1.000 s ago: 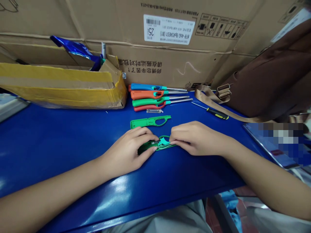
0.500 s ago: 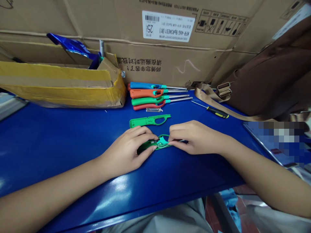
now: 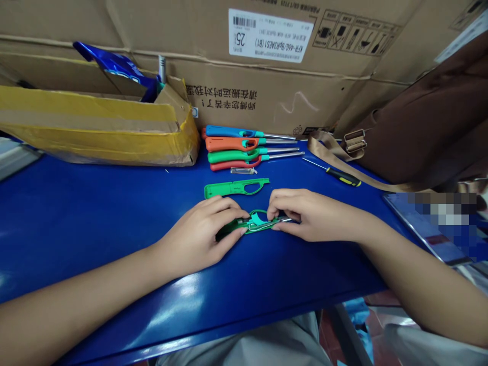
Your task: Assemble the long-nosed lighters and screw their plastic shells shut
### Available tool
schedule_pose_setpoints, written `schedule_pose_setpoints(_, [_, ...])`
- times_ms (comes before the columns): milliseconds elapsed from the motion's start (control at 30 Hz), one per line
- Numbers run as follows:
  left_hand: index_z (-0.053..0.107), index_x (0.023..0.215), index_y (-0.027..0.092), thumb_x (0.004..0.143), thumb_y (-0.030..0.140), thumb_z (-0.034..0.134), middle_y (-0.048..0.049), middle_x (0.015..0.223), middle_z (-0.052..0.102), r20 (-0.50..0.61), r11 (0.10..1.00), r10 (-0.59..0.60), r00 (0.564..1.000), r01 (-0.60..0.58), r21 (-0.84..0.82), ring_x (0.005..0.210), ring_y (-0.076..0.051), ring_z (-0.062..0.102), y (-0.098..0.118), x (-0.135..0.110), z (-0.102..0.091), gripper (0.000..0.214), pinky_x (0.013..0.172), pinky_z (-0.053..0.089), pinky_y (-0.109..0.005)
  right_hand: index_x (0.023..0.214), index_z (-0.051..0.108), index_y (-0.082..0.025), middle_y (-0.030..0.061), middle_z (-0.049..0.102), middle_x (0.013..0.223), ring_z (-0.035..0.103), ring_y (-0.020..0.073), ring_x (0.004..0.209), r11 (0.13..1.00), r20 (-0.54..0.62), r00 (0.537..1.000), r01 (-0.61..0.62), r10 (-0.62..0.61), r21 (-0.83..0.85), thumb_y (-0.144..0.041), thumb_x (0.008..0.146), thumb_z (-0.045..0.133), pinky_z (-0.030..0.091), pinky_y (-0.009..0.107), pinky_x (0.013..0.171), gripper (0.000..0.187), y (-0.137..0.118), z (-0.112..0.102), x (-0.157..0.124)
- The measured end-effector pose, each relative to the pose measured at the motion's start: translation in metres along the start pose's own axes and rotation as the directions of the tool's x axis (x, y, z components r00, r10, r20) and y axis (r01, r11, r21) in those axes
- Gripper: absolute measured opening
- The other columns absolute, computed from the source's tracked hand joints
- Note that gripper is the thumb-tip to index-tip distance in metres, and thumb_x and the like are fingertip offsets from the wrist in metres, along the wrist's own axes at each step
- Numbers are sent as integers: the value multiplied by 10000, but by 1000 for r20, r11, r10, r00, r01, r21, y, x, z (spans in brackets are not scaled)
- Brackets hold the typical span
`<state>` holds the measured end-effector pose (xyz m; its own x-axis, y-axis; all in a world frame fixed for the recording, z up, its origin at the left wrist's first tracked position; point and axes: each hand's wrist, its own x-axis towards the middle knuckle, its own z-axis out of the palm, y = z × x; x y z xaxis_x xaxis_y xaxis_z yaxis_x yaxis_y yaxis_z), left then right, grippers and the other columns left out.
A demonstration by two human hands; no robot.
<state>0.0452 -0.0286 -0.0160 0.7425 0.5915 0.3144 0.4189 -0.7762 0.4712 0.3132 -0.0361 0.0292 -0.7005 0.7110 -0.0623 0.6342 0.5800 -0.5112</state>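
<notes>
Blue and glossy, the counter [image 3: 114,213] runs up to a large carton [image 3: 152,20] at the far side, with a yellow-taped box [image 3: 95,140] at far left and a brown bag [image 3: 423,122] at far right. Near the middle, our left hand [image 3: 200,234] curls over the left part of an open green lighter shell [image 3: 227,231], thumb and forefinger pinching it close to the turquoise trigger [image 3: 257,219]. Our right hand [image 3: 305,213] pinches a thin metal rod [image 3: 284,219] at the shell's right end; how firmly, we cannot tell. A pale wire [image 3: 256,229] curves on the near side of the trigger, between the hands. If we pull the rod too far right, that wire could come loose or get trapped under the shell's edge. Should the left hand ease off, the trigger and the parts beside it could spring out, since nothing covers them. The other shell half [image 3: 224,189] lies just beyond the left hand, and a clear tank [image 3: 243,171] sits beyond that, close to the row of lighters [image 3: 229,145]; a careless knuckle could nudge the half into the tank.
</notes>
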Motion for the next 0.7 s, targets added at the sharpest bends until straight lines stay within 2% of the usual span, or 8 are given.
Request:
schedule_pose_setpoints(400, [686,1171,185,998,276,560,-80,1092,680,-1,1000,-6,1000,6,6,1019,-234,640,1,1,-1,232,899,528,-402,956,645,-173,-12,606,902,455,85,637,999,-6,1000,-24,25,33,-79,882,628,373,239,623,121,-2,1,0])
schedule_pose_setpoints(600, [682,1194,192,997,274,570,-72,1105,680,-7,1000,-5,1000,5,11,1030,-229,637,0,0,0,240,909,529,-403,943,669,-179,-15,593,920,471,68,626,995,32,999,13,-16,94,-61,849,632,395,227,614,156,-2,-2,-3])
schedule_pose_setpoints(700, [679,1199,192,999,279,568,-73,1104,680,-5,1000,0,1000,1,16,1029,-229,638,0,-1,1,245,905,530,-401,958,685,-181,-11,608,934,477,64,616,993,20,999,25,-28,113,-97,876,628,404,227,608,131,-3,-2,-2])
